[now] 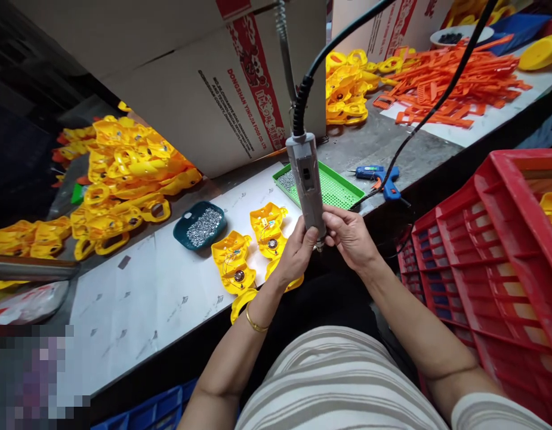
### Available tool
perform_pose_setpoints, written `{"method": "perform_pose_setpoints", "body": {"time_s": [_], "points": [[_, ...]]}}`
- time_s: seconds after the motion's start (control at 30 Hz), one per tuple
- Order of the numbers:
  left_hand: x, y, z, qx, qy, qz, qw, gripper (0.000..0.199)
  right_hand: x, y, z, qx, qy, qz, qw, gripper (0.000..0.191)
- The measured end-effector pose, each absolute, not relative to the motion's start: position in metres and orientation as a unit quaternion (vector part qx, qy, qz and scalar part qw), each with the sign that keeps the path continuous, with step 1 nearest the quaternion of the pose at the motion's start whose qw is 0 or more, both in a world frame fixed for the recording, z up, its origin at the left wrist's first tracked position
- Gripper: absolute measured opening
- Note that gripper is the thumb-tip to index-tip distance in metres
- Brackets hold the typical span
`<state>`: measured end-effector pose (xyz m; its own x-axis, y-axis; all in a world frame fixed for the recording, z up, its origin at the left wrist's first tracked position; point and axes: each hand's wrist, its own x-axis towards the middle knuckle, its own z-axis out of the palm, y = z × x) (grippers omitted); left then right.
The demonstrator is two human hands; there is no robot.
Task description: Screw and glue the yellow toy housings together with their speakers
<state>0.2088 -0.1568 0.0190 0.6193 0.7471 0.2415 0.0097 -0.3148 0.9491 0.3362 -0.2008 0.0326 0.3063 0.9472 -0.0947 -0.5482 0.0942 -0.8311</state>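
A grey electric screwdriver (306,173) hangs upright from a spring and a black cable. My left hand (299,251) is closed around its lower end from the left. From the right, the fingers of my right hand (349,237) pinch at the same lower end, by the tip. Two yellow plastic shells with wires and round speakers lie left of my hands, one shell (231,263) in full view and the other (267,230) partly behind my left forearm. A dark green dish (199,225) of small metal screws stands beyond them, to the left.
A green tray (336,186) with screws and a blue glue gun (379,179) lie behind my hands. A large cardboard box (177,77) stands at the back. Yellow shells (128,164) are piled left, orange parts (455,83) right. A red crate (486,257) is at the right.
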Motion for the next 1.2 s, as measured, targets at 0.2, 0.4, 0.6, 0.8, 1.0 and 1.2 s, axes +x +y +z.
{"method": "perform_pose_setpoints", "body": {"time_s": [0.2, 0.4, 0.6, 0.8, 1.0, 1.2], "points": [[0.206, -0.157, 0.016, 0.727, 0.258, 0.340, 0.538, 0.048, 0.334, -0.200, 0.025, -0.400, -0.244, 0.531, 0.706, 0.029], [0.206, -0.157, 0.016, 0.724, 0.267, 0.345, 0.534, 0.048, 0.336, -0.201, 0.026, -0.405, -0.247, 0.548, 0.689, 0.041], [0.205, -0.157, 0.015, 0.720, 0.273, 0.346, 0.536, 0.050, 0.331, -0.200, 0.025, -0.395, -0.243, 0.534, 0.707, 0.026], [0.203, -0.157, 0.011, 0.709, 0.262, 0.344, 0.557, 0.045, 0.332, -0.202, 0.028, -0.402, -0.240, 0.536, 0.703, 0.035], [0.202, -0.158, 0.015, 0.701, 0.253, 0.335, 0.577, 0.048, 0.330, -0.198, 0.019, -0.413, -0.284, 0.502, 0.705, 0.030], [0.204, -0.156, 0.021, 0.710, 0.276, 0.365, 0.536, 0.048, 0.321, -0.205, 0.022, -0.455, -0.300, 0.359, 0.757, 0.020]]}}
